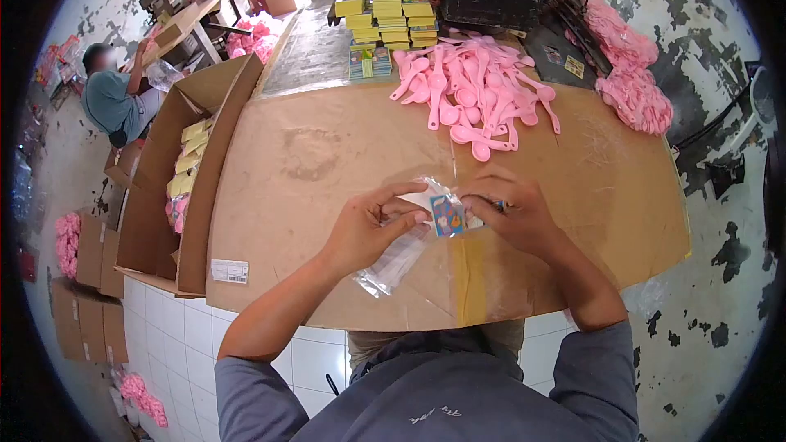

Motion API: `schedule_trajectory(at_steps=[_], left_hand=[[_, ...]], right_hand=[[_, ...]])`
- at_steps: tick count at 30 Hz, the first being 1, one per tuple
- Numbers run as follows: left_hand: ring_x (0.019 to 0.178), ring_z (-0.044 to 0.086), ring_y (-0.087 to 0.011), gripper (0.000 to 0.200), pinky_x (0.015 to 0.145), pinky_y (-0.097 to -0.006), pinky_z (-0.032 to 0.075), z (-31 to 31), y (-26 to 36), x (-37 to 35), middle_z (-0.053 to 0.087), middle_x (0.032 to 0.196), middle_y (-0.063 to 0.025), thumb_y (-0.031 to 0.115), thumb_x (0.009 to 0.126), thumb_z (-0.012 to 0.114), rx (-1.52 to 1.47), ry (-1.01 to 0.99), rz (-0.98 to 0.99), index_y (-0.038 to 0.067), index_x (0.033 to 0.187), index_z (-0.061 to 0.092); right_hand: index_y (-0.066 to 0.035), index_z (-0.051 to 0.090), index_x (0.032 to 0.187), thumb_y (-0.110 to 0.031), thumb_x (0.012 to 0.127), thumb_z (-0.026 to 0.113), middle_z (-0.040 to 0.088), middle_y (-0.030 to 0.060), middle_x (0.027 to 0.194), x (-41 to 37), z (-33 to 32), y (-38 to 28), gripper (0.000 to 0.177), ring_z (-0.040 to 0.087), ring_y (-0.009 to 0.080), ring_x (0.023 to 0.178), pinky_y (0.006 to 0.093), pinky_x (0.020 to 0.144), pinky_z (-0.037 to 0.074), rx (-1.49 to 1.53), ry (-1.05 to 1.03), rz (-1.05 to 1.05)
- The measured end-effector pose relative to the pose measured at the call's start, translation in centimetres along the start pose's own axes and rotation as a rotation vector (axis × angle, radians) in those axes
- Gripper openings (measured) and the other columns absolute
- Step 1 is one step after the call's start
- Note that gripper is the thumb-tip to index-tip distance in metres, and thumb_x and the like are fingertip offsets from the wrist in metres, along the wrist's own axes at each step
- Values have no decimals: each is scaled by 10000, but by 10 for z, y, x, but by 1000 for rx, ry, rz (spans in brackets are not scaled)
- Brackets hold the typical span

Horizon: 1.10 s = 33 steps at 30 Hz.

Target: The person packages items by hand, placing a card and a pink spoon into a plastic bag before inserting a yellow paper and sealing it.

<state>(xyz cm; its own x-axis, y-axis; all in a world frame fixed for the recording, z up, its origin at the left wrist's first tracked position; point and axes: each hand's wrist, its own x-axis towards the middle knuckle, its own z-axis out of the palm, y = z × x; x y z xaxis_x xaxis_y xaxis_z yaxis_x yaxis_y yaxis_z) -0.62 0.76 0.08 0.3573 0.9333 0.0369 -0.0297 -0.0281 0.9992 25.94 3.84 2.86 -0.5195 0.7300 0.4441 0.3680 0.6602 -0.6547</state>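
Beyond the left edge of the worktop point(286, 237), a seated person point(110, 102) is near another table. Alongside that edge stands an open cardboard box point(225, 155), partly filled with yellow packets point(192, 143) and some pink among them; these look like the work already done, though I cannot tell whether each one is sealed. A white label point(229, 271) lies by the near left corner.

Nearer the middle of the near edge, the left hand point(368, 229) is mostly closed, fingers curled, with thumb and forefinger pinching a clear bag point(397, 258) that hangs down slantwise. The small printed card point(447, 215) is between the two hands, upright, and seems to be at the bag's mouth or just behind its plastic; how far in it sits I cannot tell. This piece looks only partway through, with no spoon visible in the bag.

The right hand point(512, 209) is nearly closed, fingertips drawn together beside the card, around what look like more cards, mostly hidden.

Toward the far edge, tall stacks of cards point(389, 8) and, to their right, a loose heap of pink spoons point(479, 86) seem unused, so much appears left. Pink bundles point(634, 90) lie at the far right corner.
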Motion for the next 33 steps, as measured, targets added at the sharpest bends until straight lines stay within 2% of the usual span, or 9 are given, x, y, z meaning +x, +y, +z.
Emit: schedule_trajectory(at_steps=[4, 7, 16, 19, 22, 25, 27, 29, 33], left_hand=[[972, 700, -115, 408, 856, -252, 549, 5, 6, -5, 774, 1032, -116, 17, 974, 691, 240, -66, 38, -13, 1369, 594], [976, 695, -112, 404, 857, -252, 545, 9, 7, -5, 766, 1032, -105, 19, 981, 683, 110, -20, 10, -12, 1373, 590], [989, 693, -113, 365, 826, -256, 567, 8, -1, -5, 745, 1090, -112, -7, 996, 648, 183, -7, 47, -30, 1353, 574], [966, 697, -117, 358, 811, -257, 572, 9, 7, -5, 742, 1071, -106, -13, 996, 645, 163, -4, -32, -27, 1347, 579], [918, 696, -106, 350, 769, -247, 572, 7, -3, -4, 738, 1049, -97, 0, 999, 648, 157, -2, 34, -21, 1342, 584], [817, 674, -66, 335, 695, -240, 552, 6, -3, -3, 759, 1007, -86, 44, 995, 672, 152, 47, 49, 10, 1323, 610], [776, 661, -45, 326, 662, -236, 538, 7, 0, -4, 769, 987, -78, 67, 994, 683, 135, 81, 30, 20, 1310, 622], [777, 656, -38, 319, 654, -231, 531, 7, 2, -4, 766, 982, -70, 73, 996, 684, 112, 101, 34, 13, 1303, 620], [808, 666, -52, 330, 680, -230, 540, 6, 1, -4, 755, 986, -72, 70, 997, 683, 108, 64, 37, -4, 1310, 609]], right_hand=[[-46, 714, 1207, -74, 908, 736, 712, 105, 1104, 2, 4, -7, 301, 672, 163, 930, 318, 774, 533, -47, -205, -65], [-14, 689, 1195, -57, 915, 730, 719, 84, 1039, 4, 15, -17, 286, 665, 124, 878, 295, 748, 528, 127, 57, 55], [-2, 692, 1075, -52, 925, 746, 711, 29, 941, -4, 23, -7, 167, 626, 38, 804, 222, 672, 502, 528, -48, 359], [-11, 717, 1009, -58, 928, 744, 694, 21, 918, -2, 18, -7, 97, 640, 68, 821, 248, 684, 503, 369, -151, 406], [-22, 735, 973, -102, 908, 752, 681, 49, 917, 1, 16, -6, 105, 655, 143, 859, 301, 734, 510, 306, -235, 47], [-26, 720, 996, -168, 879, 754, 669, 99, 934, 15, -26, 27, 187, 650, 225, 908, 351, 789, 510, -79, -157, 135], [-8, 695, 950, -118, 857, 734, 682, 91, 927, 27, -54, 71, 149, 656, 216, 848, 359, 733, 520, -284, 266, 450], [-6, 680, 943, -135, 855, 740, 688, 129, 879, 18, -89, 136, 167, 653, 259, 755, 385, 699, 526, -652, 426, 220], [0, 677, 953, -146, 857, 724, 697, 172, 857, 1, -114, 171, 180, 669, 332, 771, 434, 718, 531, -689, 348, 429]])
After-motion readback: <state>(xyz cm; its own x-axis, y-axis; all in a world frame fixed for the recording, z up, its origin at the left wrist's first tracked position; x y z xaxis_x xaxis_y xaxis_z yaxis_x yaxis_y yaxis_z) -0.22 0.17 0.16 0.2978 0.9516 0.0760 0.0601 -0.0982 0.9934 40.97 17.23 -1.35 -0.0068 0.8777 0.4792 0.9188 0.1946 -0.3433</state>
